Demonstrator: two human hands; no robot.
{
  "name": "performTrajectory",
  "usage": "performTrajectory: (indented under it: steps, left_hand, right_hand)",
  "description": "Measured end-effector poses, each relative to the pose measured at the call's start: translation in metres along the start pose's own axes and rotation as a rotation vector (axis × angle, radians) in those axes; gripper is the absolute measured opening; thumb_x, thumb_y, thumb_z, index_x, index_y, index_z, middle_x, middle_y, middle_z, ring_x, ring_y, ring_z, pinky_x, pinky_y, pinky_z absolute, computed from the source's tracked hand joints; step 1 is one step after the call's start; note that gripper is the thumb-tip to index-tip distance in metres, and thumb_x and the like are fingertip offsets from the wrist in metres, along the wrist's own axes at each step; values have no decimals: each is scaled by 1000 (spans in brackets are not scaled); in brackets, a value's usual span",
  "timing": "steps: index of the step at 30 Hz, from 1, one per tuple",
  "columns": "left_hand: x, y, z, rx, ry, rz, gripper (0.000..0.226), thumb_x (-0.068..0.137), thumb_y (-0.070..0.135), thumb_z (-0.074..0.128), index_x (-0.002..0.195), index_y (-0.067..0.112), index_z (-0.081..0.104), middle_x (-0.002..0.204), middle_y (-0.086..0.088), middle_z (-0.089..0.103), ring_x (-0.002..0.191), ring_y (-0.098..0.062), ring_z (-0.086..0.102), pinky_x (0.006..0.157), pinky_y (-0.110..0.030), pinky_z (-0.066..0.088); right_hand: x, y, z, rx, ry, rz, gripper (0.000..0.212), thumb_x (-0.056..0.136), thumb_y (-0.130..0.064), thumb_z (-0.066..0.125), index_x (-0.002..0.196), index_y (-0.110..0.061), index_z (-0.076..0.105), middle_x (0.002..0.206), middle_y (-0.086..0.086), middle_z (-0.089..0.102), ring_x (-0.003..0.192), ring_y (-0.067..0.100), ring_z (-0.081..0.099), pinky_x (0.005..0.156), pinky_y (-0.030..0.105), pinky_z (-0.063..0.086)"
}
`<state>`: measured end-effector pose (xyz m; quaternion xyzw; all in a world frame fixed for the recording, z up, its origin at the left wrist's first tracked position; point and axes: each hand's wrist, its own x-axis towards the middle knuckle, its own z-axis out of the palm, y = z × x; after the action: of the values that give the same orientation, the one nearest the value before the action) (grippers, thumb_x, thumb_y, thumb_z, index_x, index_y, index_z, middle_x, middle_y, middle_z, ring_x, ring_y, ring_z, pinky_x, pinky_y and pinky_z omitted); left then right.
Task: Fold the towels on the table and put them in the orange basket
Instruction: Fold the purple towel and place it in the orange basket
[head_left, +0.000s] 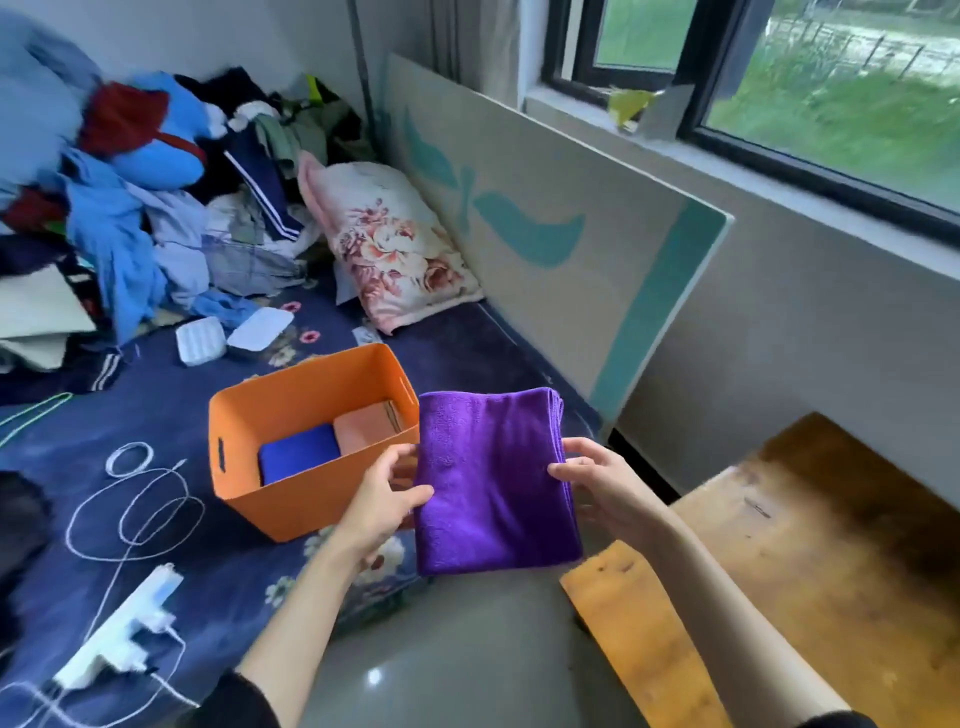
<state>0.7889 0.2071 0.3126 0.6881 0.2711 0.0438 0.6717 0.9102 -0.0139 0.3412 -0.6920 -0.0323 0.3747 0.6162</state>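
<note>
I see both hands clamped on the folded purple towel (493, 478), left hand (387, 493) pinching its left edge, right hand (597, 480) its right edge, held in the air just right of the orange basket (311, 499) with a blue towel (298, 452) inside.

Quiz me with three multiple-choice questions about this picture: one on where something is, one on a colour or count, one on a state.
1. Where does the orange plastic basket stand?
A. on the bed with the dark blue floral cover
B. on the wooden table
C. on the windowsill

2. Which colours are the folded towels inside the basket?
A. green and white
B. blue and peach
C. red and yellow

3. What state is the purple microfibre towel in?
A. crumpled on the floor
B. lying in the basket
C. folded, held by both hands

Answers: 1 A, the basket sits on the cover. 2 B, both show inside. 3 C, the left hand and right hand pinch its sides.
</note>
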Motion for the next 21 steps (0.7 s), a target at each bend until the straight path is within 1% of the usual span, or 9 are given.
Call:
performTrajectory:
  steps: [1,3,6,9,12,14,17,19,21]
  left_hand:
    - [0,-1,-25,-1,22,3,45,82,-6,61,101,33,53,103,-1,58,91,-17,55,69,-36,52]
    - [-1,-4,-73,-20,73,-1,45,82,-5,62,101,34,53,104,-1,58,91,-18,55,67,-35,53]
    - [-5,-15,-133,-49,153,-28,44,82,-6,61,101,33,53,105,-4,58,87,-18,56,61,-28,50]
    - [-9,-26,-177,-72,219,-57,43,82,-6,61,100,33,54,101,-3,58,83,-17,56,64,-28,49]
    - [-2,-31,-210,-88,279,-76,43,81,-6,61,99,33,55,100,-1,59,82,-16,57,68,-32,49]
    - [7,-34,-228,-97,310,-90,42,81,-6,62,100,32,55,100,-1,59,79,-16,58,68,-33,49]
    - [30,-38,-250,-104,353,-109,43,81,-8,60,100,30,55,95,-1,58,71,-12,57,61,-28,48]
    - [50,-38,-262,-100,378,-134,42,81,-9,59,105,25,55,90,0,58,66,-10,57,55,-24,47]
    - [75,-39,-274,-85,395,-167,42,82,-8,58,112,21,53,89,0,58,67,-10,56,56,-26,49]
  right_hand:
    - [9,-4,23,-10,-19,-5,24,85,-7,59,107,-16,61,91,6,67,79,19,64,67,32,51]
    - [27,-12,70,-32,-56,-12,24,85,-6,59,107,-15,62,93,8,67,83,21,62,74,37,50]
    - [50,-21,133,-82,-117,9,25,84,-5,60,108,-13,62,94,10,67,80,20,60,72,34,48]
    - [69,-28,183,-121,-178,32,27,85,-5,59,110,-13,61,94,8,66,80,20,58,69,31,48]
    - [91,-37,219,-151,-216,49,27,85,-5,59,111,-13,59,89,6,63,72,19,53,66,30,46]
    - [108,-43,238,-158,-239,59,24,85,-4,60,106,-15,60,85,5,62,67,18,53,61,27,45]
    - [140,-49,262,-189,-259,78,19,86,-5,60,98,-19,60,88,6,64,65,16,57,54,25,47]
    - [165,-53,276,-200,-270,93,19,86,-7,61,98,-21,60,89,5,65,66,15,59,55,26,47]
    - [194,-56,288,-207,-272,107,17,86,-8,62,95,-22,60,88,4,66,71,16,59,58,28,47]
